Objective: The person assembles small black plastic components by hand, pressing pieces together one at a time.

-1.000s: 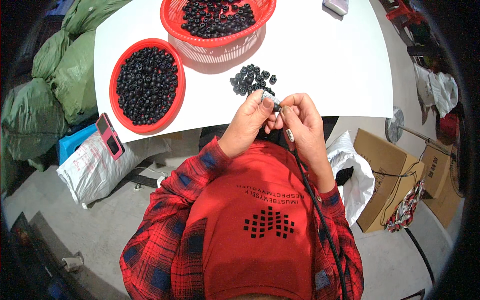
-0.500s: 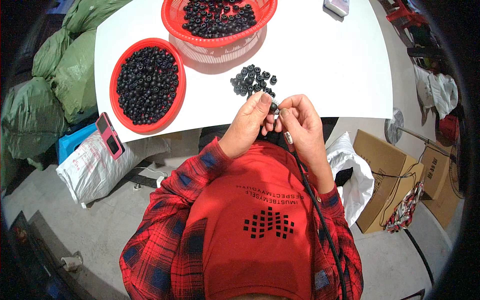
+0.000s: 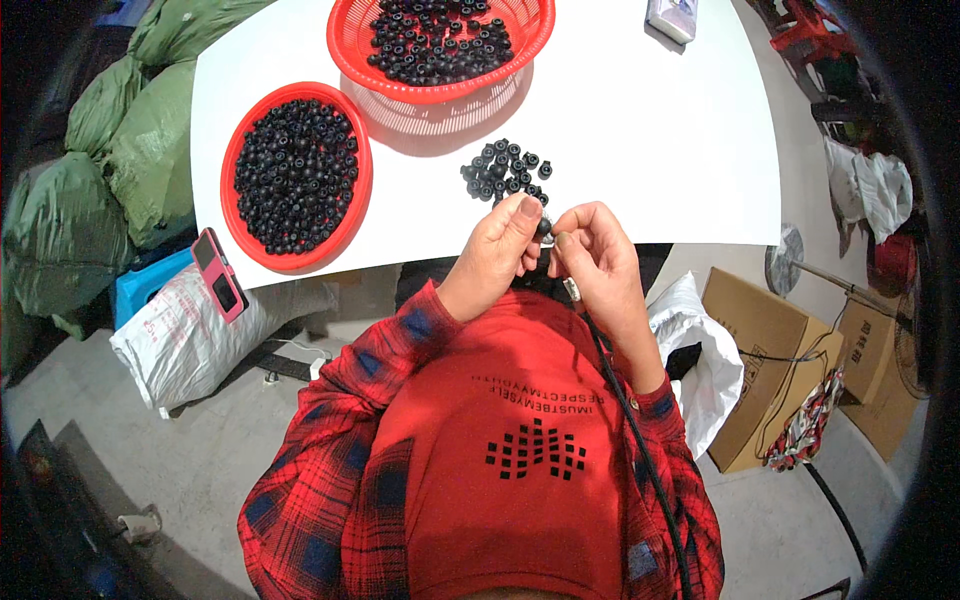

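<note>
At the table's near edge, my left hand (image 3: 490,255) pinches a small black ball-shaped part (image 3: 544,227) between thumb and fingers. Close against it on the right, my right hand (image 3: 604,265) has thumb and forefinger pressed together. What those fingertips hold is too small to make out; something pale shows beside the black part. Just beyond my hands lies a loose pile of similar black parts (image 3: 498,170), some showing ring-shaped openings. Many more fill a red oval basin (image 3: 366,190) on the left and a red slotted basket (image 3: 430,95) at the back.
The white table (image 3: 640,150) bears a small pack (image 3: 672,18) at the far right. A pink-cased phone (image 3: 220,275) stands at its left edge. Green sacks (image 3: 150,150) and a white sack (image 3: 190,340) lie left; cardboard boxes (image 3: 750,350) stand right. A black cable (image 3: 640,440) runs down my front.
My right fingers have shifted slightly around the black part, and the pale end of the cable under that hand has turned a little. The view has tilted slightly; the containers stay put.
</note>
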### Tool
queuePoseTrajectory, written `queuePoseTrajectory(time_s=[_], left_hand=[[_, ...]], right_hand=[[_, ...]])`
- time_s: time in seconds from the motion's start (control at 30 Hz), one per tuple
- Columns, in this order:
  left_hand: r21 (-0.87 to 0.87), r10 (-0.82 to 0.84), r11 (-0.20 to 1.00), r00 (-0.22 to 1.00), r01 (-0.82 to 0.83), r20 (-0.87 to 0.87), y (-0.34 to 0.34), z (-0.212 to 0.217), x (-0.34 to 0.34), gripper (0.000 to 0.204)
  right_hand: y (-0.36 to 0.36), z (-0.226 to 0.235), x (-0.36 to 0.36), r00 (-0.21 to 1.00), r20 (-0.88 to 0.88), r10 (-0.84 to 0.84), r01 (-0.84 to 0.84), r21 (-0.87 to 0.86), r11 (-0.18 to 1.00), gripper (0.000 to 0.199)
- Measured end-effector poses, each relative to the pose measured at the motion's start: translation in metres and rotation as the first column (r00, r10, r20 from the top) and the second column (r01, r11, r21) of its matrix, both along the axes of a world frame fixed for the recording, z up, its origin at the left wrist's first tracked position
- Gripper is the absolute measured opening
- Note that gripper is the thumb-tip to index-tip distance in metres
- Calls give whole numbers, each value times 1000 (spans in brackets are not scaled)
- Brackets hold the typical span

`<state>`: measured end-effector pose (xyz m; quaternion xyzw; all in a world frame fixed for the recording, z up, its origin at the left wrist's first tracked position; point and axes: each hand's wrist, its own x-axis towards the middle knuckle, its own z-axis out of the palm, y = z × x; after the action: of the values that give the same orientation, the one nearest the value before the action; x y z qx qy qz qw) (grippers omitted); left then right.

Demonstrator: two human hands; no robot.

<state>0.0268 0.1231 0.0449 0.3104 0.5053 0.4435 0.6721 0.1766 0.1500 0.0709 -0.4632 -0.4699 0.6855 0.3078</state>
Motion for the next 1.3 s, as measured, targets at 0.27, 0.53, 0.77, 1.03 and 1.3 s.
queuePoseTrajectory(time_s=[0.27,0.53,0.77,1.03,1.3], left_hand=[[-18,-8,1000,1000,8,-12,1,5,1,42],[-13,-40,999,994,42,99,-2,-3,-1,49],[45,-64,997,983,57,170,-3,-6,-2,45],[29,-20,1000,941,11,338,-5,-12,-2,29],[44,-45,998,968,35,248,-10,-10,-3,34]], right_hand=[[-4,-6,-1,994,113,-9,-7,145,989,18],[-3,10,-5,945,328,2,-108,304,946,22],[-3,7,-2,928,367,-60,-90,380,921,22],[-3,14,-3,940,338,-54,-85,382,920,17],[8,6,-5,921,304,-243,119,376,919,16]])
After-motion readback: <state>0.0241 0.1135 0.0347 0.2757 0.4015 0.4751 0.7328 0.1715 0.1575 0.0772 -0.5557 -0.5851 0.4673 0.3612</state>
